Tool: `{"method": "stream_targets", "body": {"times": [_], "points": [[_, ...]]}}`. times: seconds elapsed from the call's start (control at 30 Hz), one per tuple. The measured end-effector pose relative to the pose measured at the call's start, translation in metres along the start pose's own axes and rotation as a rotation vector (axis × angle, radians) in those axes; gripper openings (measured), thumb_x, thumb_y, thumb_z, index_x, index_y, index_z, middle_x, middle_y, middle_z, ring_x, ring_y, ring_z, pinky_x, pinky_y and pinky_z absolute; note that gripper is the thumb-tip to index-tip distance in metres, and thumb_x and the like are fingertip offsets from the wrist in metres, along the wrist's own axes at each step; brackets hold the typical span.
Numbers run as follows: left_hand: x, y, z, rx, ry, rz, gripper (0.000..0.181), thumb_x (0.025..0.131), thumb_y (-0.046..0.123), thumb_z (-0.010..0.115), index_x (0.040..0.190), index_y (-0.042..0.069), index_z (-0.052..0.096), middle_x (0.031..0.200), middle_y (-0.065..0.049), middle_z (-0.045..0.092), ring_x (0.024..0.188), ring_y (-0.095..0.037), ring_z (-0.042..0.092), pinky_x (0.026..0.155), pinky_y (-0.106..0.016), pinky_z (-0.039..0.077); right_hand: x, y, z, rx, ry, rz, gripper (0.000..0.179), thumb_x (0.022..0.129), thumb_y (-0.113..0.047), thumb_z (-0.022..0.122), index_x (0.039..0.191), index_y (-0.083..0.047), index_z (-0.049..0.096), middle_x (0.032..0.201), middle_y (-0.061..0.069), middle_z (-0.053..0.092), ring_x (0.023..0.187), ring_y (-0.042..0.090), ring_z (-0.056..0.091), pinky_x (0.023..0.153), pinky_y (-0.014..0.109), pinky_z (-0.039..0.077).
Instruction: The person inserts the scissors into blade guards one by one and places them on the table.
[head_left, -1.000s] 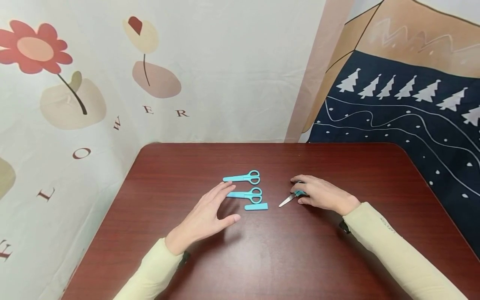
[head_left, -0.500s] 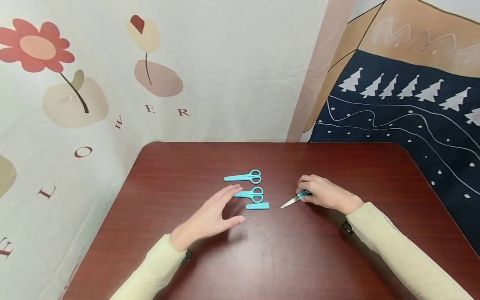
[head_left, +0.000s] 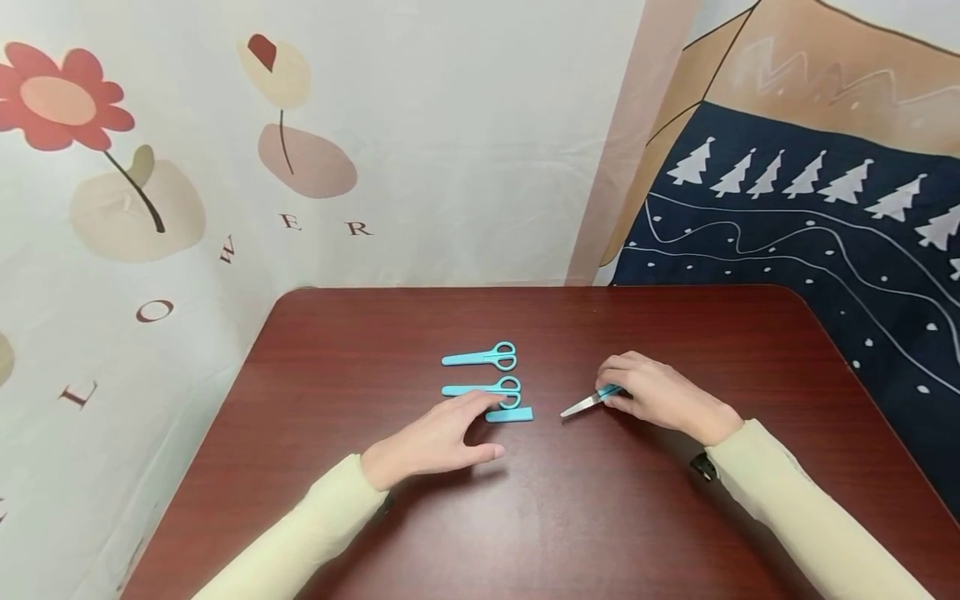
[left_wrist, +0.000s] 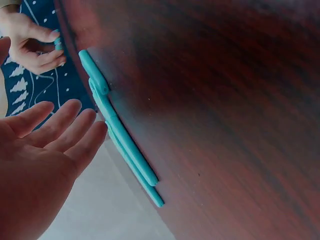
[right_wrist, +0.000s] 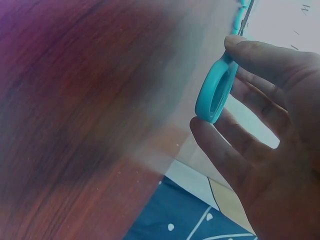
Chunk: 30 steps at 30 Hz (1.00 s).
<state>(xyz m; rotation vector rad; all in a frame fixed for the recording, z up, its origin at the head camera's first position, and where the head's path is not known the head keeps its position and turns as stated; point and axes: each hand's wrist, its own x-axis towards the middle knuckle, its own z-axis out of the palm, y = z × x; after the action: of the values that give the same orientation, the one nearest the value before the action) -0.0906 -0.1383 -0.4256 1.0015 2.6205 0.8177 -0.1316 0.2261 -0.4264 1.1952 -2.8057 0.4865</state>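
My right hand [head_left: 660, 396] pinches the scissors [right_wrist: 215, 90] by their blue handle, thumb on one side and fingers on the other. Their bare metal blades point left, down toward the table. Fingers partly cover the handle in the head view. A blue blade cover [head_left: 510, 415] lies left of the blade tip. My left hand [head_left: 435, 435] hovers with relaxed, spread fingers close to this cover, holding nothing. Its fingertips overlap the handle of the nearer covered scissors [head_left: 468, 390] in the head view. Behind these lie other covered blue scissors [head_left: 480, 358], handles also to the right.
The dark red wooden table [head_left: 360, 333] has rounded far corners. A pale curtain printed with flowers and letters [head_left: 465, 142] hangs behind it. On the right hangs a navy cloth with white trees [head_left: 795, 225].
My left hand has moved right and nearer, from over the nearer covered scissors' blade cover to beside their handle. The right fingers have closed on the bare-bladed scissors' handle.
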Motion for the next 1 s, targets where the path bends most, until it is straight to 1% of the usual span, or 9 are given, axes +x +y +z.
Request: {"method": "stream_targets", "body": {"times": [0.23, 0.37, 0.53, 0.7, 1.0], "points": [[0.006, -0.005, 0.003, 0.024, -0.038, 0.044, 0.070, 0.095, 0.042, 0.072, 0.153, 0.009, 0.049, 0.149, -0.005, 0.056, 0.139, -0.022, 0.051, 0.113, -0.043, 0.042, -0.008, -0.003, -0.009, -0.006, 0.051, 0.033, 0.025, 0.082, -0.009, 0.089, 0.102, -0.016, 0.076, 0.110, -0.002, 0.067, 0.103, 0.020, 0.060, 0.087, 0.038, 0.058], [0.008, -0.005, 0.003, 0.037, -0.057, 0.048, 0.070, 0.095, 0.042, 0.072, 0.153, 0.008, 0.050, 0.149, -0.004, 0.057, 0.139, -0.024, 0.051, 0.114, -0.043, 0.041, -0.012, -0.002, -0.012, 0.010, 0.068, 0.048, 0.024, 0.083, -0.008, 0.088, 0.103, -0.014, 0.076, 0.111, 0.000, 0.067, 0.105, 0.021, 0.060, 0.089, 0.040, 0.057], [0.007, -0.006, 0.004, 0.063, -0.079, 0.045, 0.064, 0.095, 0.043, 0.071, 0.147, 0.008, 0.056, 0.142, 0.000, 0.061, 0.135, -0.022, 0.053, 0.113, -0.040, 0.042, -0.015, -0.001, -0.012, 0.031, 0.088, 0.037, 0.024, 0.083, -0.006, 0.087, 0.104, -0.011, 0.076, 0.112, 0.002, 0.067, 0.105, 0.023, 0.061, 0.090, 0.042, 0.057], [0.007, -0.006, 0.004, 0.067, -0.092, 0.062, 0.060, 0.095, 0.041, 0.072, 0.143, 0.008, 0.057, 0.137, 0.002, 0.064, 0.132, -0.019, 0.055, 0.112, -0.037, 0.042, -0.017, -0.001, -0.011, 0.035, 0.092, 0.024, 0.023, 0.084, -0.005, 0.085, 0.104, -0.010, 0.076, 0.112, 0.002, 0.067, 0.105, 0.023, 0.062, 0.090, 0.042, 0.056], [0.004, -0.003, 0.006, 0.095, -0.102, 0.127, 0.051, 0.095, 0.037, 0.073, 0.136, 0.008, 0.063, 0.133, 0.001, 0.065, 0.126, -0.015, 0.058, 0.109, -0.035, 0.045, -0.021, -0.004, -0.012, 0.050, 0.077, 0.053, 0.023, 0.085, -0.005, 0.085, 0.105, -0.011, 0.076, 0.112, 0.002, 0.067, 0.105, 0.022, 0.061, 0.091, 0.043, 0.056]]}}
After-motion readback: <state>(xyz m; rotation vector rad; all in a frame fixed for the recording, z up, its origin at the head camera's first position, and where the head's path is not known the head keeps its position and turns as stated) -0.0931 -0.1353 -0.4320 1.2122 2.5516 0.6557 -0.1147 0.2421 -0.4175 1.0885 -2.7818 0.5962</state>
